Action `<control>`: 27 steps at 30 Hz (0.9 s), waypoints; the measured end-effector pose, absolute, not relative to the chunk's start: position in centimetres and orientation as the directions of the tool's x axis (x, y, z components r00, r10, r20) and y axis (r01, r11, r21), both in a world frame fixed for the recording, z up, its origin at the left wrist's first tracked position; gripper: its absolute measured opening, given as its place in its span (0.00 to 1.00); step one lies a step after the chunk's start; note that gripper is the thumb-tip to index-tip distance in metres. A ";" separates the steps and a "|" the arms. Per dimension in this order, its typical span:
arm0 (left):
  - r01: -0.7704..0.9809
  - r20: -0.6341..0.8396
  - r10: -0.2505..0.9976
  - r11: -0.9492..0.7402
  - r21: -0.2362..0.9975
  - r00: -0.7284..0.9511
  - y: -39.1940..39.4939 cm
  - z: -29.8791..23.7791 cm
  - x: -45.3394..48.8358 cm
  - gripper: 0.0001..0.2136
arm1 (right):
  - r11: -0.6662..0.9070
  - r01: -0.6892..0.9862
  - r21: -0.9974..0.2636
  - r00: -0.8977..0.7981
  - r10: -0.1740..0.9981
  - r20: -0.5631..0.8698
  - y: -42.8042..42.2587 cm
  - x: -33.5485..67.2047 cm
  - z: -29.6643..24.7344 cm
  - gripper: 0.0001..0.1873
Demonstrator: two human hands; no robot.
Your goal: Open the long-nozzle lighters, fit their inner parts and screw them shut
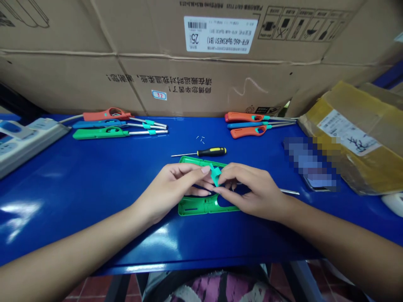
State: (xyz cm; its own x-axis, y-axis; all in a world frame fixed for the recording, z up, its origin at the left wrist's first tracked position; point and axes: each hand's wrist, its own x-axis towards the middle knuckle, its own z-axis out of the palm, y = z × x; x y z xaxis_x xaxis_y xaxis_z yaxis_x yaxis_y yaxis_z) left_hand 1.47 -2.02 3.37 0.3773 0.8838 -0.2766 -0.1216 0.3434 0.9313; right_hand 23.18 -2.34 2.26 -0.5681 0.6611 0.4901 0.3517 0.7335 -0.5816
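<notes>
My left hand (176, 186) and my right hand (248, 191) meet over the middle of the blue table (94, 188). Between their fingertips they pinch a small teal plastic part (215, 174). Under both hands lie two green lighter shell halves (201, 204), opened up and flat on the table. A thin metal tube (289, 192) sticks out to the right from beneath my right hand. A small screwdriver with a black and yellow handle (208, 152) lies just behind the shells.
Three long lighters (107, 123) lie at the back left, three more lighters (252, 124) at the back right. Tiny screws (200, 139) sit between them. Cardboard boxes (201, 63) wall the back; a yellow-taped parcel (355, 138) is at right, a white power strip (22, 140) at left.
</notes>
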 end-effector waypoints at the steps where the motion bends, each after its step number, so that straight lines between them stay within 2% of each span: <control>1: -0.118 -0.267 0.885 0.334 0.935 0.381 -2.0 3.4 1.4 0.13 | 0.738 0.364 -0.568 -0.558 0.661 0.501 -2.4 23.1 2.3 0.03; 4: -0.082 -0.256 0.879 0.313 0.946 0.403 -2.1 3.6 1.2 0.14 | 0.761 0.395 -0.514 -0.564 0.643 0.519 -2.3 23.2 2.5 0.04; 7: -0.035 -0.312 0.854 0.358 0.933 0.416 -2.3 3.8 1.2 0.12 | 0.780 0.406 -0.475 -0.571 0.623 0.535 -2.1 23.3 2.6 0.05; 14: -0.144 -0.377 0.803 0.487 0.861 0.461 -2.5 3.3 1.4 0.15 | 0.773 0.363 -0.520 -0.578 0.624 0.525 -2.0 23.0 2.8 0.09; 18: -0.122 -0.314 0.819 0.417 0.901 0.480 -2.6 2.8 1.3 0.16 | 0.750 0.334 -0.571 -0.585 0.640 0.498 -2.2 22.7 2.9 0.07; 23: -0.094 -0.287 0.843 0.366 0.926 0.455 -2.7 2.7 1.3 0.15 | 0.780 0.373 -0.503 -0.650 0.607 0.458 -2.3 22.9 2.9 0.04; 27: -0.120 -0.249 0.837 0.347 0.930 0.488 -2.7 2.7 1.5 0.15 | 0.774 0.418 -0.475 -0.625 0.625 0.467 -2.2 23.3 3.0 0.05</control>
